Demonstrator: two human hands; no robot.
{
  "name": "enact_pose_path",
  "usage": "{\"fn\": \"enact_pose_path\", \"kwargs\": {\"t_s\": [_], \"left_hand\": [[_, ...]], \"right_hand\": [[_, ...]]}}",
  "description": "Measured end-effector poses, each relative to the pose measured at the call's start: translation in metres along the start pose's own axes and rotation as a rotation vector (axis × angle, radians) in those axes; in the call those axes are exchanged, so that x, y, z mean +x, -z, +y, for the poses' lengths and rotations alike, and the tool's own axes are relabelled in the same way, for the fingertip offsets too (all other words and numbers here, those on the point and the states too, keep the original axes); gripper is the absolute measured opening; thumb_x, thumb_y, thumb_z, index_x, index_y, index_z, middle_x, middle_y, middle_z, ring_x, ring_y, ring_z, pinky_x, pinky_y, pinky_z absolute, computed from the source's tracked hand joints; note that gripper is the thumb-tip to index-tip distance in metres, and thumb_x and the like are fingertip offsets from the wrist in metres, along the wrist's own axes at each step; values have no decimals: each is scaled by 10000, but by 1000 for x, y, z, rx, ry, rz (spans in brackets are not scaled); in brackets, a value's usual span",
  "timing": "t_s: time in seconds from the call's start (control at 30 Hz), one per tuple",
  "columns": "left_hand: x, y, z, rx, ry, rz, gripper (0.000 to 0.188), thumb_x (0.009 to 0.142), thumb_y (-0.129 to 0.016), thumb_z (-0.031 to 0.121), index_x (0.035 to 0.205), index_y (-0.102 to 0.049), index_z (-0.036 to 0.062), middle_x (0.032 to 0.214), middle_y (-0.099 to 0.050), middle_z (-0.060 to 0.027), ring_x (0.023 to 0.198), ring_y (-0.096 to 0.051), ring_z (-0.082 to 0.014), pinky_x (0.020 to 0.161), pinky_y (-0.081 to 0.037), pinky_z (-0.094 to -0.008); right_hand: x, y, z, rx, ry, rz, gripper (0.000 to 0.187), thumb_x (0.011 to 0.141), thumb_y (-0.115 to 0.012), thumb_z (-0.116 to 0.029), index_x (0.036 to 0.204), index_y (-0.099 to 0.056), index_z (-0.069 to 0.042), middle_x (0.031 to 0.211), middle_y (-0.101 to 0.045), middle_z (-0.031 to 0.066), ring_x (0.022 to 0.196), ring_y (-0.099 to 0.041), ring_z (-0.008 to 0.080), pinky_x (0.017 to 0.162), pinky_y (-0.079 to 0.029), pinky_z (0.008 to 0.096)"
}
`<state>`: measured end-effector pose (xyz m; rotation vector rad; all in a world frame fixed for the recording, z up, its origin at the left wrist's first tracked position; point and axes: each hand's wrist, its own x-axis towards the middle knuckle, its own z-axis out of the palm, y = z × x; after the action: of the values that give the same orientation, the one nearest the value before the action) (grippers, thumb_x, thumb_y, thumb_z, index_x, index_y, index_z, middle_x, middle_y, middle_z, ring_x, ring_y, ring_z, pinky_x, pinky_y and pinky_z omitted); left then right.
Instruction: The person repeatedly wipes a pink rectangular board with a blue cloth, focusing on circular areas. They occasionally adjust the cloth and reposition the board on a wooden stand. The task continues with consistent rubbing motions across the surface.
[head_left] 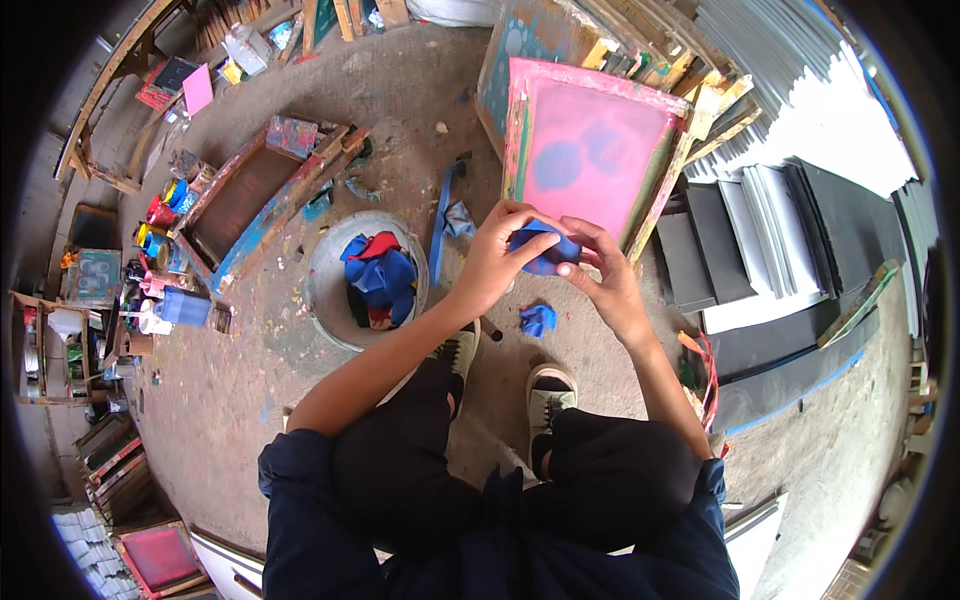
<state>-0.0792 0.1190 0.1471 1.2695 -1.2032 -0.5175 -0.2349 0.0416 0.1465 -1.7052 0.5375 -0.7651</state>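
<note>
Between my two hands, just in front of a pink screen-printing frame [600, 110], is a piece of blue cloth [548, 260]. My left hand [500, 255] grips its left side, thumb lying across the blue surface. On its right side, my right hand [606, 278] pinches the edge with thumb and fingers. The leaning frame's pink mesh carries two bluish round stains. Below my hands a crumpled blue scrap [538, 320] lies on the floor. Left of my left forearm stands a round grey tub [325, 290] with blue and red cloth scraps [382, 280] in it.
A wooden frame [222, 262] lies at left beside several paint containers [160, 215]. More frames [640, 40] lean behind the pink one. Stacked black and white sheets [760, 235] fill the right. A blue strip [440, 225] lies by the tub. My shoes [550, 400] rest on the stained floor.
</note>
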Motion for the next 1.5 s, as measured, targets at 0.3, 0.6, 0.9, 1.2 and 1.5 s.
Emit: {"fn": "enact_pose_path", "kwargs": {"t_s": [0.3, 0.6, 0.9, 1.2, 1.5], "left_hand": [[-6, 3, -17, -190, 263, 76, 178, 855, -639, 133, 987, -637, 13, 850, -584, 9, 737, -526, -44, 673, -432, -215], [-5, -2, -13, -404, 675, 11, 211, 917, -562, 194, 1036, -566, 19, 876, -603, 14, 760, -548, -24, 699, -463, -203], [-12, -9, -29, -64, 170, -152, 253, 780, -698, 92, 1007, -593, 56, 928, -615, -52, 765, -610, -104, 639, -467, -238], [1, -5, -24, 300, 82, -30, 160, 770, -663, 57, 929, -663, 69, 803, -558, -54, 734, -589, -161, 650, -482, -285], [-30, -7, -41, 454, -35, -208, 203, 802, -644, 198, 983, -665, 109, 930, -544, -67, 925, -549, -230, 798, -460, -334]], "right_hand": [[1, 6, 8, 72, -329, 10, 140, 843, -660, -124, 910, -621, -8, 875, -647, 37, 843, -577, 79, 783, -451, 244], [4, 6, 30, 491, -255, 154, 95, 895, -573, -69, 983, -595, -39, 956, -634, 36, 870, -565, 87, 826, -439, 254], [4, 6, 28, 231, -151, 74, 139, 886, -567, -57, 1020, -599, -41, 935, -612, 21, 863, -544, 74, 806, -422, 230], [-1, 3, 60, 485, -451, 196, 291, 904, -575, -206, 1112, -541, -4, 1019, -603, 77, 921, -573, 144, 851, -448, 308], [-4, -9, 64, 570, -554, 241, 186, 913, -540, -129, 1043, -581, -2, 982, -626, 74, 892, -605, 139, 795, -503, 296]]}}
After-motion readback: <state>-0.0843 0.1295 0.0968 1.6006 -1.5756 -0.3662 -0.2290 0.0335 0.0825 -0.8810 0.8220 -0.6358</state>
